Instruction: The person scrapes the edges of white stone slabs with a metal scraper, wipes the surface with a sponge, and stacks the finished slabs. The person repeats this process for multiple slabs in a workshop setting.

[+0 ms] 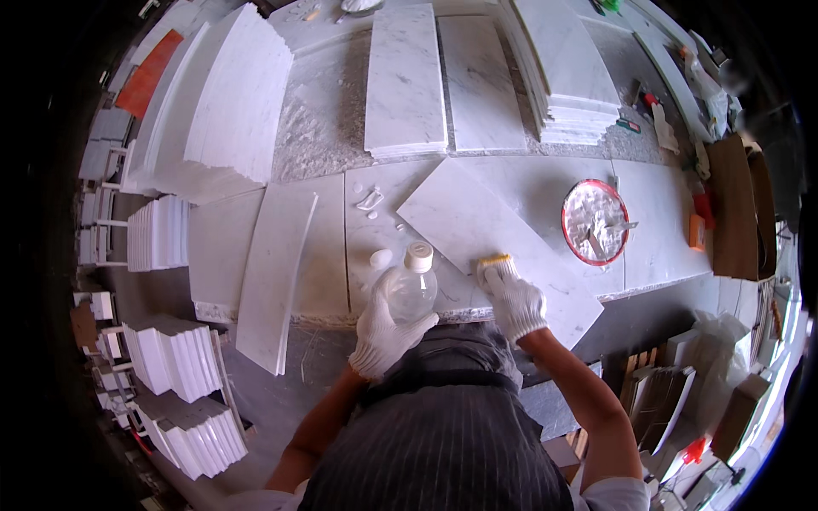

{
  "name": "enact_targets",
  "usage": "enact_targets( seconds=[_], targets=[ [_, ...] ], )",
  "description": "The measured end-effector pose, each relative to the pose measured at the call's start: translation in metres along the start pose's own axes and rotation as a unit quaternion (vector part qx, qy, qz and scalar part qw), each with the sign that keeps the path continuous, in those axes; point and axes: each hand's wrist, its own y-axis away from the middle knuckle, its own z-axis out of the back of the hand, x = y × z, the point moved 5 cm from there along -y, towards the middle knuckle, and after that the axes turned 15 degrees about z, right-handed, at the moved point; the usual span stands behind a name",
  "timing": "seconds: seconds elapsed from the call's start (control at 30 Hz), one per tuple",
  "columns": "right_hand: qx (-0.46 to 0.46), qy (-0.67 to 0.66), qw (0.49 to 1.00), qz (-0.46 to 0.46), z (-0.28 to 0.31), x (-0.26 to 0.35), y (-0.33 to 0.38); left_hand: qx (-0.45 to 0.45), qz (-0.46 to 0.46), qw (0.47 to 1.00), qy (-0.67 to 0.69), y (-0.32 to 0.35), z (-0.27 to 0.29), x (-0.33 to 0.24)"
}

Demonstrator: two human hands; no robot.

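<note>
- Striped clothes (443, 443) are closest.
- A big table (328, 247) stands past them.
- A white slab (503, 217) lies slanted on the table, a corner poking past the edge.
- The left hand (388, 324), gloved, hugs a bottle (416, 294) beside the slab.
- The right hand (515, 302), gloved too, grips a yellow-edged thing (494, 259) on the slab.

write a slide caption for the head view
Gloved left hand gripping a clear bottle, gloved right hand holding a yellow-edged item over a pale slab, red-rimmed bowl nearby
</note>
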Motion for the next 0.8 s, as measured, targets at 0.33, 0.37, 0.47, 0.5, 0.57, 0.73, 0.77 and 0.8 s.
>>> enact_targets(
  seconds=[0.33,0.37,0.47,0.5,0.57,0.73,0.77,0.8],
  targets=[
    [0.077,-0.017,0.996,-0.049,0.003,-0.007,-0.02,0.036,-0.05,0.996,0.071,0.004,0.016,-0.02],
    [0.078,-0.027,0.996,-0.045,0.006,0.0,-0.003,0.026,-0.034,0.993,0.114,0.003,0.022,-0.019],
    [0.083,-0.019,0.996,-0.035,-0.001,-0.005,0.026,0.021,0.047,0.974,0.22,0.009,0.039,-0.025],
    [0.061,-0.015,0.998,-0.022,-0.001,-0.008,0.016,0.036,0.091,0.966,0.241,0.009,0.05,-0.035],
    [0.082,-0.002,0.992,-0.099,-0.008,-0.019,-0.019,0.007,0.06,0.971,0.233,0.008,0.061,-0.028],
    [0.068,0.029,0.997,-0.032,-0.03,0.011,-0.076,-0.108,-0.042,0.988,0.098,0.006,0.081,-0.019],
    [0.061,0.014,0.998,-0.002,-0.031,0.027,-0.067,-0.136,-0.025,0.984,0.111,0.005,0.096,-0.009],
    [0.06,0.001,0.998,0.026,-0.026,0.04,-0.05,-0.16,-0.005,0.979,0.129,0.005,0.108,0.004]
  ],
)
